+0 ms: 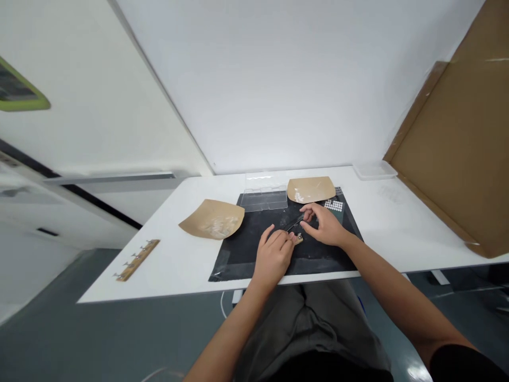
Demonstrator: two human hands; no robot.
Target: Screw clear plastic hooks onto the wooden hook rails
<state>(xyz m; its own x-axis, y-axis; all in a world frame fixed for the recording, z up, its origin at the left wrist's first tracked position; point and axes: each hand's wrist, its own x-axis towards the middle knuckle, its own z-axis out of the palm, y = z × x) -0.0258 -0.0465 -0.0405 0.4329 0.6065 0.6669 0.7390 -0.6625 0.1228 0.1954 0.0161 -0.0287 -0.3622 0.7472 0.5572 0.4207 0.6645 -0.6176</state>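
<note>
My left hand (274,255) rests low on the black mat (246,249), its fingers closed over a small wooden strip (298,240) with a metal fitting on top. Most of that strip is hidden beneath the fingers. Just to the right, my right hand (325,225) holds a slim dark tool (294,223) that looks like tweezers. The tool slants down toward the left fingertips; whether it touches the strip I cannot tell. A similar wooden strip (138,260) with several upright metal fittings lies at the table's left side.
Two brown paper trays (193,222) (312,183) hold small pale pieces. A clear plastic case (264,200) lies at the mat's back edge. White round dots (334,205) sit near the right hand. A clear lid (375,170) and a cardboard sheet (457,148) stand at right.
</note>
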